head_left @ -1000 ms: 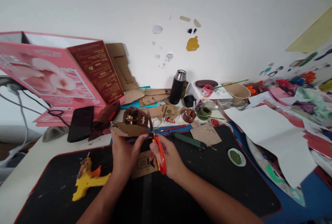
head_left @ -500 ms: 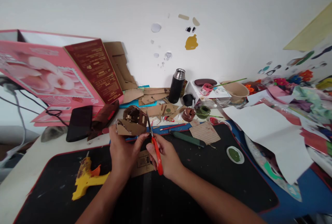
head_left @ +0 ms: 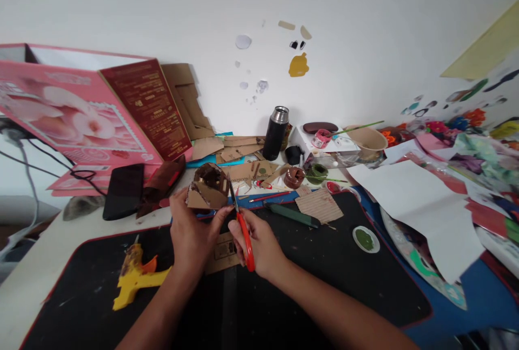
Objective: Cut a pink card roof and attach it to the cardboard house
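My left hand (head_left: 193,231) is closed on a small brown cardboard model (head_left: 206,198), rounded and hollow, with ragged dark edges on top. Its fingers are partly hidden behind the model. Wrapped round the red handles of a pair of scissors (head_left: 245,239), my right hand (head_left: 259,242) holds the blades pointing up and away, beside the model's right edge. Whether the blades touch the cardboard I cannot tell. Beneath the hands, a flat printed cardboard piece (head_left: 223,255) lies on the black mat (head_left: 304,296).
A yellow glue gun (head_left: 135,277) lies left on the mat. A green-handled cutter (head_left: 292,215), corrugated cardboard (head_left: 319,206) and a dish of green paint (head_left: 365,239) lie right. Behind stand paint jars (head_left: 294,177), a black flask (head_left: 276,133) and a pink box (head_left: 73,112).
The cardboard model has turned slightly in my left hand, showing more of its plain side. Both hands keep nearly the same place, and the scissors remain in the right one.
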Demonstrator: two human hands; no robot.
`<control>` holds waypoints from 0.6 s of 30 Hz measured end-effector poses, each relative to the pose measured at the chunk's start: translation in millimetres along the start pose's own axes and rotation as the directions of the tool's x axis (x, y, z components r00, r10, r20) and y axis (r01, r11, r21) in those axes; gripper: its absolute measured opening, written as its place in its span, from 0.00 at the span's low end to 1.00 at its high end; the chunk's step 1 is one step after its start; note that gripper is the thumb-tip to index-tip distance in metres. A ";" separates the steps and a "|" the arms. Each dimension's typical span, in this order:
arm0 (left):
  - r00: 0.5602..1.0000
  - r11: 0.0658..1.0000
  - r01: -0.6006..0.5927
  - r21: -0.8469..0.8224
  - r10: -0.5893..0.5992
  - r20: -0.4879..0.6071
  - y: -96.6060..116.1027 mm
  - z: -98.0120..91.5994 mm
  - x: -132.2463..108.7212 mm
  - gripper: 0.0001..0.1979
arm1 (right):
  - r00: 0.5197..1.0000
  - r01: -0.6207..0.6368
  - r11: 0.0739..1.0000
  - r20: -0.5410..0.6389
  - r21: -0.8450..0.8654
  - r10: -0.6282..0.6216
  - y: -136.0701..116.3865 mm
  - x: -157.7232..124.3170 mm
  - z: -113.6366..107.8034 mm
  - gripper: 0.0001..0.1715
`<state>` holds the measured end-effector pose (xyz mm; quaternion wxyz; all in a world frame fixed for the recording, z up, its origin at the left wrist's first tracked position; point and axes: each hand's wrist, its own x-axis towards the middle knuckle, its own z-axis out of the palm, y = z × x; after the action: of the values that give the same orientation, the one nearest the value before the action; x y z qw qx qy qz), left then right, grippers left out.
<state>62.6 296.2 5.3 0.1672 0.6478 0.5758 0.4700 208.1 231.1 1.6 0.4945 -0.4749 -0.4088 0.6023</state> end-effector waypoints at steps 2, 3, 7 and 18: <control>1.000 1.000 0.011 -0.013 -0.011 -0.006 0.4 0.4 0.0 0.41 | 1.000 -0.002 1.000 -0.002 0.006 0.002 2.3 0.6 0.2 0.25; 1.000 1.000 0.016 -0.020 -0.016 -0.007 0.5 0.6 0.1 0.41 | 1.000 -0.005 1.000 -0.004 0.003 0.005 3.7 1.0 0.0 0.25; 1.000 0.999 0.017 -0.029 -0.017 -0.007 1.8 1.2 0.6 0.41 | 1.000 -0.020 0.999 -0.014 -0.045 0.020 8.1 2.2 -1.8 0.28; 0.999 0.998 -0.009 0.069 0.011 -0.038 6.9 1.6 1.7 0.41 | 0.997 -0.027 0.993 -0.074 -0.118 0.018 10.7 4.7 -0.3 0.29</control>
<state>67.7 296.3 10.4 0.1316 0.6469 0.5915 0.4631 205.8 233.9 -9.6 0.4731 -0.5299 -0.4202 0.5647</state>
